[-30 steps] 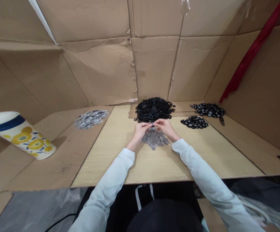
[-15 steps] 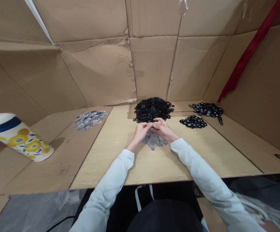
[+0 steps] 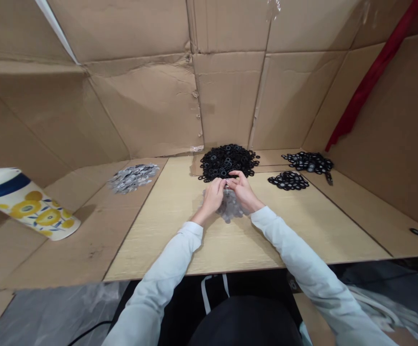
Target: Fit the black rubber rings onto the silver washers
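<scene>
Two bare hands in pale sleeves meet at the middle of a pale tabletop [image 3: 165,240]. The left hand [image 3: 213,194] and right hand [image 3: 244,193] have curled fingers, their tips brought together; whether they pinch a small piece between them cannot be told. Five heaps lie around, each with too many pieces to count. One heap of translucent grey discs [image 3: 229,211] is directly below the hands, partly covered by them. One large heap of black rings [image 3: 227,161] is just beyond the fingertips. To the right are two heaps of black rings with pale centres, a nearer heap [image 3: 288,180] and a farther heap [image 3: 309,163]. The fifth, silvery grey discs [image 3: 133,178], lies well to the left. One lone dark ring [image 3: 415,231] sits far right; one flower-patterned cylinder [image 3: 46,216] is far left.
</scene>
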`<action>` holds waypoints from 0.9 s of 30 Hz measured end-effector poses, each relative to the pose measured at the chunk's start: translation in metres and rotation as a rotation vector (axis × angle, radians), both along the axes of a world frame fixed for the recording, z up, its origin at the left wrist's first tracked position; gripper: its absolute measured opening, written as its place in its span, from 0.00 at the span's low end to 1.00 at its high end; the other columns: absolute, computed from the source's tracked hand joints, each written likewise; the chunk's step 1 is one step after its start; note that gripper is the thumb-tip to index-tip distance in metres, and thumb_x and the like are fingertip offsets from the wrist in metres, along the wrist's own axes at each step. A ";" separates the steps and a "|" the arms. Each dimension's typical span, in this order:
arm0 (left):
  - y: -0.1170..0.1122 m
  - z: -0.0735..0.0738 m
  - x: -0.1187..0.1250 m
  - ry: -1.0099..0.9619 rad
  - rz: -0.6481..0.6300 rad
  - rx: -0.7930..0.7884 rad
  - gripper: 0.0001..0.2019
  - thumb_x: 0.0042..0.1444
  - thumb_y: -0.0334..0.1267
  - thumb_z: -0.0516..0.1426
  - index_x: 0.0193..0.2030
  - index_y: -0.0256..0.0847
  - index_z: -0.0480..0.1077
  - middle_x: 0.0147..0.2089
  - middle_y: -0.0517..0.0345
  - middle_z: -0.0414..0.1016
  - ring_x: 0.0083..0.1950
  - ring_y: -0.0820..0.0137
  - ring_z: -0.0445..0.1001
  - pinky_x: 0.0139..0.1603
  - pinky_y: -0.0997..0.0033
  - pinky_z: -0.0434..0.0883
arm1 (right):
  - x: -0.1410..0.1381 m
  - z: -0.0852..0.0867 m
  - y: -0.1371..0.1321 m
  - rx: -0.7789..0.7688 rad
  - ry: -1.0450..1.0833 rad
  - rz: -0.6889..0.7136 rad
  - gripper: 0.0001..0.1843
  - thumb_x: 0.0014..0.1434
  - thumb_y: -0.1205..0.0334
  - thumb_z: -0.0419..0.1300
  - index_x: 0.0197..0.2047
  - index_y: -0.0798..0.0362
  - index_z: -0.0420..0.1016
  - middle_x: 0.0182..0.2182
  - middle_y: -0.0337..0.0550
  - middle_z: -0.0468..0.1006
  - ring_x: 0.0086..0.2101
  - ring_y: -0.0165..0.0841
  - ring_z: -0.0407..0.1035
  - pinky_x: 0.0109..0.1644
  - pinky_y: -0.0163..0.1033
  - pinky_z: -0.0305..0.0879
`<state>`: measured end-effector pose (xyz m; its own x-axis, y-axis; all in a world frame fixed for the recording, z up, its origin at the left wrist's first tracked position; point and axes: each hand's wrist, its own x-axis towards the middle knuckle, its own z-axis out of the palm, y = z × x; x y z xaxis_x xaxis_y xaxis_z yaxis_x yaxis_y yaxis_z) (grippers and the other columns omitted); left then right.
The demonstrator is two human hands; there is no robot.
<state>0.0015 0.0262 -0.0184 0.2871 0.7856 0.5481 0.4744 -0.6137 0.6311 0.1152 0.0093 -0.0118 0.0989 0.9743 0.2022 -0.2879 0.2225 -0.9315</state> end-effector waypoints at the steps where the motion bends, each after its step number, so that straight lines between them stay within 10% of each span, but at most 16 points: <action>1: 0.000 0.002 -0.001 0.015 0.006 0.024 0.14 0.62 0.40 0.42 0.27 0.40 0.60 0.29 0.58 0.64 0.33 0.72 0.63 0.36 0.72 0.60 | 0.002 0.002 0.000 0.016 -0.029 0.012 0.21 0.43 0.60 0.63 0.39 0.48 0.58 0.25 0.32 0.71 0.28 0.27 0.67 0.35 0.35 0.63; 17: 0.000 0.011 -0.008 0.332 -0.045 0.184 0.12 0.63 0.39 0.42 0.34 0.40 0.62 0.35 0.56 0.65 0.36 0.71 0.65 0.37 0.71 0.62 | 0.022 0.009 -0.003 0.344 -0.806 -0.194 0.12 0.49 0.69 0.55 0.39 0.50 0.65 0.33 0.42 0.73 0.39 0.35 0.66 0.47 0.45 0.61; 27: -0.002 0.012 -0.005 -0.055 -0.070 -0.001 0.13 0.61 0.40 0.45 0.27 0.40 0.59 0.29 0.60 0.63 0.33 0.73 0.63 0.36 0.74 0.61 | 0.002 0.007 -0.005 0.040 0.022 0.089 0.21 0.42 0.59 0.64 0.40 0.48 0.61 0.28 0.33 0.70 0.30 0.27 0.66 0.40 0.38 0.64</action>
<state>-0.0032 0.0237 -0.0064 0.3106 0.7653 0.5639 0.3950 -0.6434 0.6557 0.1176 0.0038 -0.0050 0.0173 0.9706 0.2399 -0.3288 0.2321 -0.9154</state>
